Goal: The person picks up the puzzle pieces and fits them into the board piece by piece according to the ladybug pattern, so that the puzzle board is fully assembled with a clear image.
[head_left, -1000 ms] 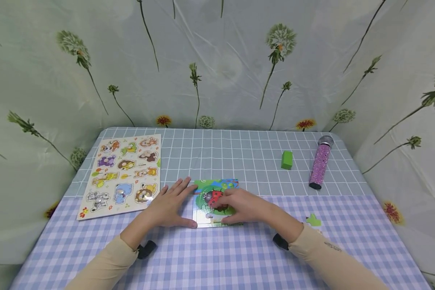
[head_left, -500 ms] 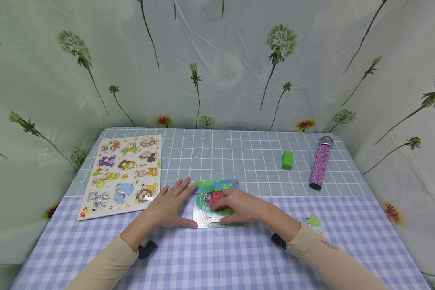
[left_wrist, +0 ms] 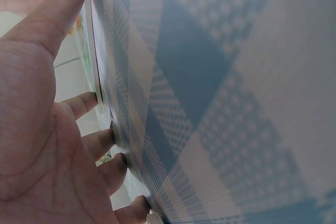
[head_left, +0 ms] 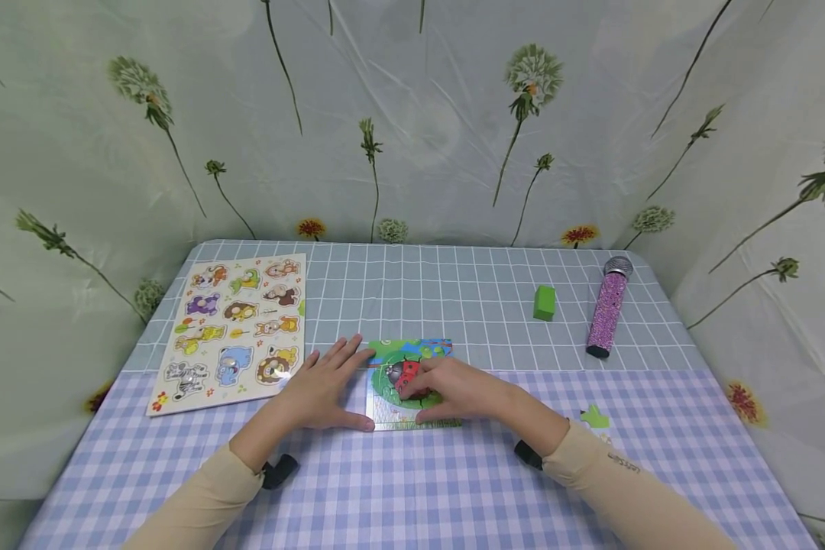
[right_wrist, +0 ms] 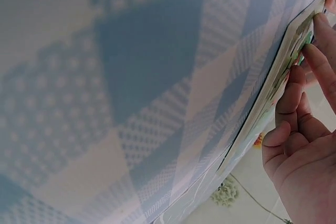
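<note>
A ladybug jigsaw puzzle (head_left: 385, 412) lies flat at the middle of the table, in a thin tray-like board. My left hand (head_left: 326, 389) rests with fingers spread along its left side, the thumb touching the near left corner. Over the right half of the picture is my right hand (head_left: 457, 389), its index finger and thumb bent down onto a puzzle piece (head_left: 407, 412) in the lower part. The right wrist view shows that hand (right_wrist: 307, 145) with its other fingers curled. Part of the ladybug is hidden under it. In the left wrist view, the left fingers (left_wrist: 100, 140) reach the tabletop.
A wooden animal puzzle board (head_left: 254, 263) lies at the left. To the right are a green block (head_left: 544, 303), a glittery pink microphone (head_left: 606, 309) and a loose green puzzle piece (head_left: 594, 417). A flower-printed curtain (head_left: 440, 137) hangs behind the table.
The lower part of the ladybug puzzle, where a piece looked uneven, now appears flatter and more even. My right hand has shifted slightly left; the left hand stays put.
</note>
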A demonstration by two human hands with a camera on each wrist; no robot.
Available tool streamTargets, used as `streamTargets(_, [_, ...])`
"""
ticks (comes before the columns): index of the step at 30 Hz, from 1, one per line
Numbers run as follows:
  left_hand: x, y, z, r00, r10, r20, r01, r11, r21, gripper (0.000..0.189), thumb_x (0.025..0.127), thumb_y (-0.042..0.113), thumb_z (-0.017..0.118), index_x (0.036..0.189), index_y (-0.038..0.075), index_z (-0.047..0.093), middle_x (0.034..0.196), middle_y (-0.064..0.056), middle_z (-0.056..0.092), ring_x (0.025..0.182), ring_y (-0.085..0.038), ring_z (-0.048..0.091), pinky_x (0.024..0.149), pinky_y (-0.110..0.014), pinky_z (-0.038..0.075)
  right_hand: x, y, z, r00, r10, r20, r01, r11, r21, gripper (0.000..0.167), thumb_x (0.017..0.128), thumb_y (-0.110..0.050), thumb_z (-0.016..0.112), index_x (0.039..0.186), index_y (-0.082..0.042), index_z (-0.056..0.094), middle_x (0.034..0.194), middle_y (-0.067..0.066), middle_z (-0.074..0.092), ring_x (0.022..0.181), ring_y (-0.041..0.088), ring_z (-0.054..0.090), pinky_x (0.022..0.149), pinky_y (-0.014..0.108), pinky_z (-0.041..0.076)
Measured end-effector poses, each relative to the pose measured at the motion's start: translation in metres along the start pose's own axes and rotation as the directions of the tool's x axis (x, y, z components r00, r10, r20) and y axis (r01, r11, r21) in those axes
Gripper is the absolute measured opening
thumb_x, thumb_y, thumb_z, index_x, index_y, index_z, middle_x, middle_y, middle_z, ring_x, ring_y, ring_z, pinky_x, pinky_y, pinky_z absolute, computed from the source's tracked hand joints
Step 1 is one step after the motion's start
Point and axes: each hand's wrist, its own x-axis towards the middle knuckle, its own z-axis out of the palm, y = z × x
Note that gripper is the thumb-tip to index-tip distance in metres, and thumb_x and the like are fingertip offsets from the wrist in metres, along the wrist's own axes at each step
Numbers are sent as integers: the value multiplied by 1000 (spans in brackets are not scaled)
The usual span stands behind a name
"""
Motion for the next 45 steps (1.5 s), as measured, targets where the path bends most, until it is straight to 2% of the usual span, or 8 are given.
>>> streamTargets(16, [1, -2, 0, 1000, 6, -8, -6, 1000, -2, 124, 76, 77, 83, 171, 18, 29, 181, -14, 17, 166, -44, 20, 127, -78, 20, 1, -1, -1, 1000, 16, -4, -16, 1000, 6, 33, 90, -26, 89, 121, -18, 81, 99, -6, 70, 90, 9, 57, 81, 18, 50])
streamTargets(25, [-1, -2, 2, 1000, -14, 11, 14, 1000, 0, 124, 75, 78, 83, 171, 21, 28, 182, -12, 14, 167, -42, 18, 127, -78, 20, 0, -2, 5, 999, -24, -35, 22, 998, -52, 32, 92, -25, 88, 122, -19, 80, 102, -5, 69, 90, 5, 56, 83, 18, 51])
streamTargets(35, [-2, -1, 3, 1000, -3, -10, 3, 1000, -8, 125, 75, 76, 84, 170, 18, 30, 181, -14, 18, 166, -44, 22, 125, -80, 23, -3, -5, 5, 999, -28, -41, 23, 993, -120, 31, 94, -28, 86, 123, -20, 80, 101, -6, 68, 89, 5, 55, 83, 22, 51])
streamTargets(45, [-1, 1, 0, 1000, 6, -11, -6, 1000, -9, 124, 75, 76, 84, 170, 17, 30, 181, -15, 18, 166, -45, 22, 125, -79, 23, -6, -6, 2, 999, -14, -43, 9, 993, -114, 34, 93, -29, 86, 126, -20, 79, 102, -5, 69, 91, 6, 56, 84, 23, 52])
